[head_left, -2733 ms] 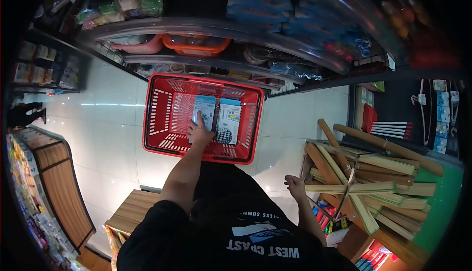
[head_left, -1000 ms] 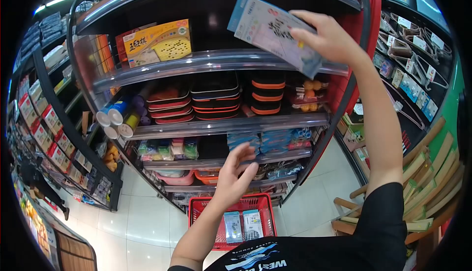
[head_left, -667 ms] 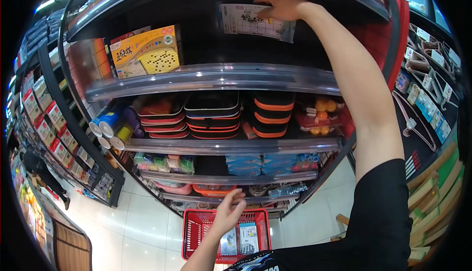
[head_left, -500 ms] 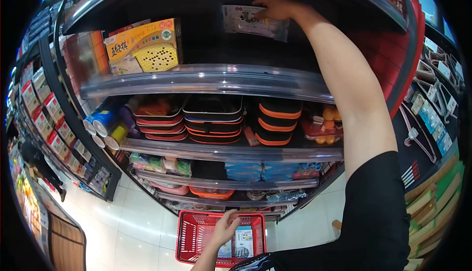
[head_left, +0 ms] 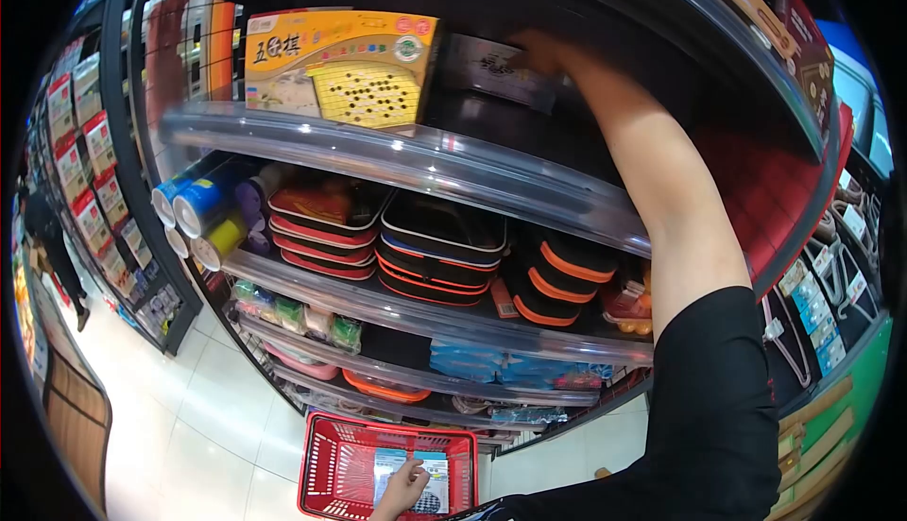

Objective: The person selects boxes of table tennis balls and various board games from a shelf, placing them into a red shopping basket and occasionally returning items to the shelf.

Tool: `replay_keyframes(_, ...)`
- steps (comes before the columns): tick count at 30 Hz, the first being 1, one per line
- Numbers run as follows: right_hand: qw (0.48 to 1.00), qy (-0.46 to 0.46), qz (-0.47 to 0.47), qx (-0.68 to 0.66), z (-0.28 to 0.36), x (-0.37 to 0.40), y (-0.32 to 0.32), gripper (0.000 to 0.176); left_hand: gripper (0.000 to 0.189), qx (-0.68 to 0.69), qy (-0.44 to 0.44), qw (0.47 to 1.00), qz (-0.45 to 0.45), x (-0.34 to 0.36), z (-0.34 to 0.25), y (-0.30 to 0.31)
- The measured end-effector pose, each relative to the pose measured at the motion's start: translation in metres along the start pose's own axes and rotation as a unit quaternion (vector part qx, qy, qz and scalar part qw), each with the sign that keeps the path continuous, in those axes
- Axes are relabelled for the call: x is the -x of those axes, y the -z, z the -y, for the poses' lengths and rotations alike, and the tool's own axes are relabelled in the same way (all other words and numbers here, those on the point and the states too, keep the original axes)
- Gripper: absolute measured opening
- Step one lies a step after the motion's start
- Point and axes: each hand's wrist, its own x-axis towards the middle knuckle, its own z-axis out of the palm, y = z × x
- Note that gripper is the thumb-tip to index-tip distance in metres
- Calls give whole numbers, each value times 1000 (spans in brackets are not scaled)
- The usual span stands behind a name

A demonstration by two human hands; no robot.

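My right hand [head_left: 540, 50] reaches deep into the top shelf and grips a flat clear-wrapped game pack [head_left: 493, 68] that stands against the dark back. The hand is blurred and in shadow. A yellow board-game box [head_left: 340, 63] stands just left of that pack. At the bottom edge my left hand [head_left: 404, 485] hangs over a red shopping basket [head_left: 326, 460] on the floor. Its fingers are loosely spread and rest on the flat blue-and-white packs [head_left: 439, 469] lying inside the basket.
Clear-fronted curved shelves [head_left: 397, 157] hold stacked black, red and orange cases [head_left: 444, 252], rolled tubes [head_left: 200, 211] and small packets lower down. A person [head_left: 45, 233] stands in the left aisle. Hooks with small goods hang at the right.
My head moved closer and tilted up. My right hand pushed the flat pack farther back on the top shelf. My left hand dropped lower onto the packs in the basket.
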Motion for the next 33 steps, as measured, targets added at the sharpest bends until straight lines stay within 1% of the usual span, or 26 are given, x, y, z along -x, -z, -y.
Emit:
replay_keyframes(1, 1000, 5, 2, 3, 2, 0, -2, 47, 43, -21, 2, 1000, -1, -1, 1, -2)
replay_keyframes(3, 997, -29, -44, 61, 4, 2, -7, 49, 43, -27, -6, 1000, -10, -6, 4, -5)
replay_keyframes(7, 994, -37, -41, 95, 17, 12, -7, 54, 43, -40, -10, 999, -13, -10, 5, -4)
replay_keyframes(9, 990, -22, -51, 128, 31, 29, 0, 62, 44, -37, 2, 999, -1, -10, 2, -1)
replay_keyframes(11, 989, -31, -43, 135, 31, 31, -1, 64, 44, -48, -9, 999, -18, -10, 5, 2)
replay_keyframes(12, 988, -39, -38, 142, 30, 32, -1, 66, 43, -53, 1, 999, -9, -9, 3, 3)
replay_keyframes(16, 984, -55, -21, 168, 20, 29, -2, 67, 44, -43, 3, 999, -18, -4, 5, 6)
replay_keyframes(18, 985, -1, -75, 154, 13, 27, -6, 61, 44, -36, 11, 999, -22, 0, 2, 7)
replay_keyframes(19, 985, 3, -78, 153, 10, 25, -7, 61, 44, -35, 10, 999, -26, 2, 0, 7)
replay_keyframes(21, 986, -46, -51, 152, 12, 21, -6, 53, 44, -50, 42, 998, -15, 6, -3, 5)
replay_keyframes(22, 986, -43, -53, 152, 16, 21, -5, 53, 44, -48, 41, 998, -18, 5, 3, 3)
replay_keyframes(24, 974, -65, -70, 205, 20, 24, -5, 47, 46, -74, -8, 997, -35, 5, 17, -4)
replay_keyframes(26, 975, -59, -78, 201, 9, 15, -14, 45, 46, -64, 8, 998, -24, 6, 22, -7)
replay_keyframes(28, 975, -54, -84, 198, 19, 21, -8, 43, 45, -55, 25, 998, -11, 11, 11, -10)
replay_keyframes(30, 981, -86, -29, 169, 28, 31, 1, 44, 45, -62, 43, 997, -7, 15, -1, -11)
replay_keyframes(33, 985, -94, -50, 132, 30, 34, 4, 44, 45, -67, 31, 997, -9, 17, 0, -13)
